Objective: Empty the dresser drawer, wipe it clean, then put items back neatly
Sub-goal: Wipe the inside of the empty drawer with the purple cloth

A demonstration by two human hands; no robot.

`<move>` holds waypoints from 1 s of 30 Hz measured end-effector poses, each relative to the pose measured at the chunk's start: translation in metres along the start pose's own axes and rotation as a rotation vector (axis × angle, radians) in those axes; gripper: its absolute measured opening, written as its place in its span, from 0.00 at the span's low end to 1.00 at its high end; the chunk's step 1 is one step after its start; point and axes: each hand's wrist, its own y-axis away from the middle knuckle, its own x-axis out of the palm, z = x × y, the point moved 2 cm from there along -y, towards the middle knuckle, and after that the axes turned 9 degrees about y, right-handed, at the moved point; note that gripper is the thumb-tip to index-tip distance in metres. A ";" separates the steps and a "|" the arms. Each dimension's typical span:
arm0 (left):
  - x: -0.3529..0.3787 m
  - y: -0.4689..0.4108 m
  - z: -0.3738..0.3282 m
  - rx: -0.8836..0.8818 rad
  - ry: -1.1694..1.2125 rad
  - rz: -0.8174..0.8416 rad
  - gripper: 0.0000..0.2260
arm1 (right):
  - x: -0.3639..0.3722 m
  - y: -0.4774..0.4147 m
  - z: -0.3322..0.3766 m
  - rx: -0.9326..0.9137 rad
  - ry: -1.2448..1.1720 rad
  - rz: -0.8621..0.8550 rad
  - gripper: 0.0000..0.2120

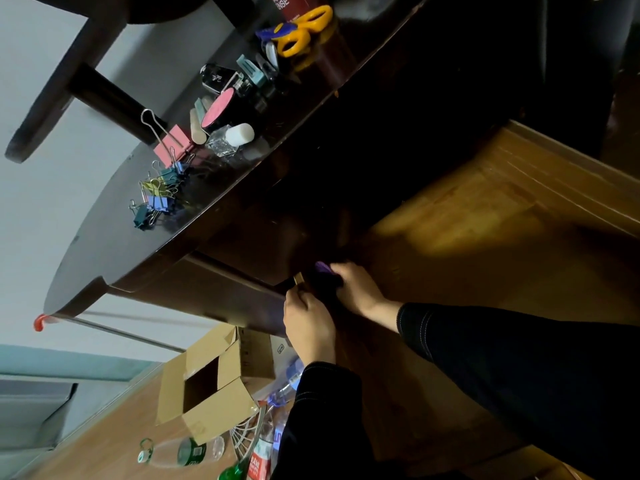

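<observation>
The dark wooden dresser (221,299) fills the tilted view, its drawer (242,247) a little way open at the front. My left hand (308,323) curls its fingers round the drawer's edge, by a small tan piece (298,280). My right hand (356,289) grips a purple cloth (323,268) at the drawer's opening. The inside of the drawer is dark and hidden. On the dresser top lie several coloured binder clips (156,199), a large pink clip (171,147), a clear bottle with a white cap (228,138), a pink round compact (218,109) and yellow scissors (304,29).
An open cardboard box (207,382) sits on the wooden floor (485,209) beside the dresser. Plastic bottles (180,452) and a white wire basket (249,434) lie near it. A grey wall (34,202) stands behind the dresser.
</observation>
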 end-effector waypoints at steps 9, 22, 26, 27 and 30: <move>-0.001 0.000 0.000 0.002 0.036 0.000 0.14 | 0.000 -0.001 0.007 0.045 -0.096 -0.052 0.10; -0.001 0.001 0.005 -0.011 0.151 -0.016 0.14 | -0.004 0.013 -0.001 0.109 -0.043 0.083 0.16; -0.002 0.003 0.006 -0.019 0.157 -0.009 0.10 | -0.017 0.006 0.000 0.169 -0.052 0.127 0.15; -0.001 0.002 0.007 -0.019 0.167 -0.007 0.09 | -0.019 0.004 0.008 0.128 -0.100 0.095 0.14; 0.001 -0.001 0.010 -0.026 0.189 -0.013 0.09 | -0.019 0.005 0.021 0.042 -0.128 0.056 0.12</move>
